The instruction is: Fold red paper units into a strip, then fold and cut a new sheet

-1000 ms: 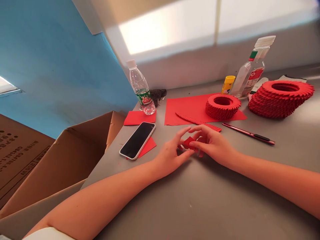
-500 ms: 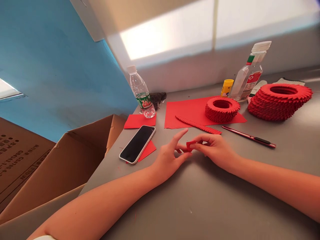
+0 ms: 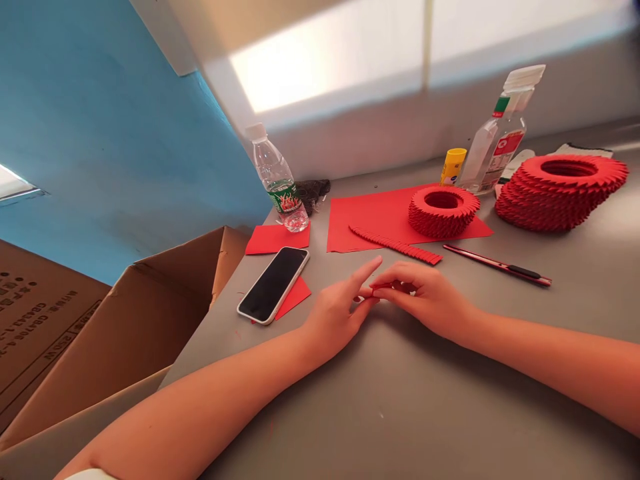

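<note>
Folded red paper piece [image 3: 384, 288] sat pinched in the right hand [image 3: 425, 297] — fingers closed on it, above the grey table [image 3: 450, 407] | left hand [image 3: 335, 317] was half open, just beside it | 12 o'clock: pleated red strip [image 3: 395, 245] | 2 o'clock: stacked red paper rings [image 3: 560, 197] | 3 o'clock: craft knife [image 3: 497, 265] | 9 o'clock: smartphone [image 3: 273, 285]

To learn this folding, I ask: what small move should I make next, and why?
Probably pinch the small red paper with the left hand too, because the right hand alone seems to grip it, and the left fingers sit open just beside it.
</note>
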`<state>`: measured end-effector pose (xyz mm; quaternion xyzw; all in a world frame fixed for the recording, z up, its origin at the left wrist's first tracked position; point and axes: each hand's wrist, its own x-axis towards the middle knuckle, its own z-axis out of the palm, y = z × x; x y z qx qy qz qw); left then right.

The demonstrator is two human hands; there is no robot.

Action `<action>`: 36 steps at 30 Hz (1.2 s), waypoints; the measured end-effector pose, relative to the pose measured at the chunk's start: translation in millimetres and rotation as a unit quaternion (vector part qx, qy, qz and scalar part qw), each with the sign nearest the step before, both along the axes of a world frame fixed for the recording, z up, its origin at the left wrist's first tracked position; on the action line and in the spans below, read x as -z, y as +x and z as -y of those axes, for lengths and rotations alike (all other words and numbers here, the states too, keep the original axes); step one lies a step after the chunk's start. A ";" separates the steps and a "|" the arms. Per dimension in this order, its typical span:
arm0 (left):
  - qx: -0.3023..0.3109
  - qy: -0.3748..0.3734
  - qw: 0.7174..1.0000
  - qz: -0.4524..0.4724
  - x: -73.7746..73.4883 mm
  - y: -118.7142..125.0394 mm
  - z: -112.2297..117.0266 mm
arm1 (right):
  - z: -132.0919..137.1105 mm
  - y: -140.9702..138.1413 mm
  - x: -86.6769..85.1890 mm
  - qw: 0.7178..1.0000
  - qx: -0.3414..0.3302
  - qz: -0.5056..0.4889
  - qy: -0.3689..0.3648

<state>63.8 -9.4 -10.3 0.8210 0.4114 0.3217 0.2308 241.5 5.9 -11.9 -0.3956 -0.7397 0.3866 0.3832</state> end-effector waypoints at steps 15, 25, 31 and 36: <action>-0.056 -0.080 0.994 0.043 -5.9 0.1 0.5 | 0.0 1.6 -1.8 0.993 0.011 -0.038 -0.111; -0.017 -0.141 0.989 0.041 -9.0 0.5 -0.5 | -5.1 5.6 -8.5 0.986 0.028 -0.051 -0.155; -0.029 -0.224 0.967 0.118 -9.1 -1.2 -6.4 | -7.1 8.0 -8.0 0.990 0.000 -0.014 -0.139; 0.002 -0.333 0.904 0.269 -8.2 3.4 -8.9 | -6.4 6.8 -4.9 0.986 0.047 -0.019 -0.162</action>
